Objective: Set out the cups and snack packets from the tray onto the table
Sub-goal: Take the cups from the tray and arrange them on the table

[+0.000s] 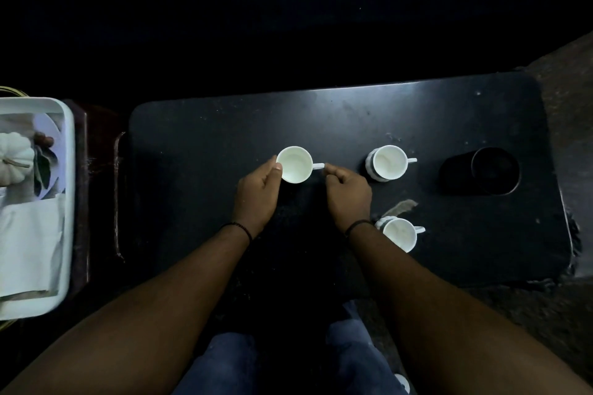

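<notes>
Both forearms reach over the dark table. The left hand cups the side of the white cup, thumb on its rim; the right hand pinches the handle. Two other cups stand right of this cup, the tray well left. Best to settle the cup flat before loosening either hand.

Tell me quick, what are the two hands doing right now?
Left hand: cupped against the side of the white cup on the table.
Right hand: closed, fingertips pinching that cup's handle.
</notes>
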